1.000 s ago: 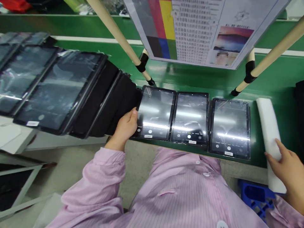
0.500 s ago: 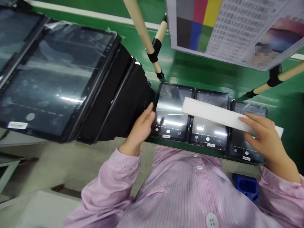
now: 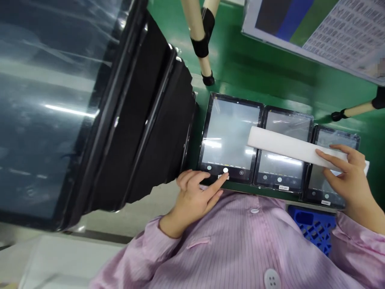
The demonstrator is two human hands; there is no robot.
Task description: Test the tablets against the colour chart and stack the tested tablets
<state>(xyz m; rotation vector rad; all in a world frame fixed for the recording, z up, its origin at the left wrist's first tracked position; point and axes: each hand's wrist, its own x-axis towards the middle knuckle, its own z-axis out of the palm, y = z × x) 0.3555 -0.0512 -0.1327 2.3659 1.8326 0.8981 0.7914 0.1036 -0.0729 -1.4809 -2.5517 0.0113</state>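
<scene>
Three tablets lie in a row on the green table: a left tablet [image 3: 231,128], a middle tablet [image 3: 285,128] and a right tablet [image 3: 325,188], each lit with a camera screen. My left hand [image 3: 197,194] is open at the lower edge of the left tablet, its index fingertip at the round white shutter button. A long white foam strip [image 3: 279,144] lies slantwise over the tablets, its left end above the left tablet. My right hand [image 3: 350,172] grips the strip's right part, fingers on top; the thumb's side is partly hidden.
A tall stack of black tablets [image 3: 162,132] rises at the left, close to my left hand. Beige tube legs with black joints [image 3: 201,44] hold up a printed colour chart [image 3: 325,36] beyond the row. Below the table edge sits a blue plastic basket [image 3: 314,228].
My left hand has moved from beside the stack to the left tablet's lower edge, index finger out. That tablet's screen looks brighter. The view has shifted; my right hand stays on the foam strip.
</scene>
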